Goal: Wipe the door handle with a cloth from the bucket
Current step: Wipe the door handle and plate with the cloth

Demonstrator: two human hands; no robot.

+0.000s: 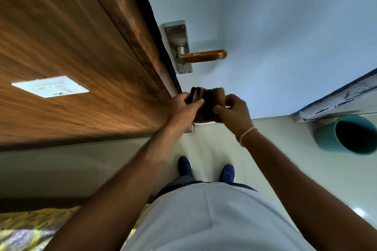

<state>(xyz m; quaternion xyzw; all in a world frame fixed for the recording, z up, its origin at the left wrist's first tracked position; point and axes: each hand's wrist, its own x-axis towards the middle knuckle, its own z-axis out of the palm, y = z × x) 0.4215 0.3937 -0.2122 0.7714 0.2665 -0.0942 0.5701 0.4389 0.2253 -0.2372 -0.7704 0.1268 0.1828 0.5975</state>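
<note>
A brown folded cloth (207, 104) is held between both hands in front of the pale blue door (285, 26). My left hand (183, 106) grips its left side, my right hand (234, 112) grips its right side. The metal lever door handle (201, 56), with an orange-brown top and a steel backplate (176, 36), sits on the door a short way above the cloth, untouched. A teal bucket (350, 134) stands on the floor at the right; its inside is dark.
A wooden panel (71, 47) with a white switch plate (51, 86) fills the left side. A worn door-frame edge (336, 98) runs above the bucket. My blue shoes (184, 166) stand on the pale floor. Yellow patterned fabric (30, 228) lies at the lower left.
</note>
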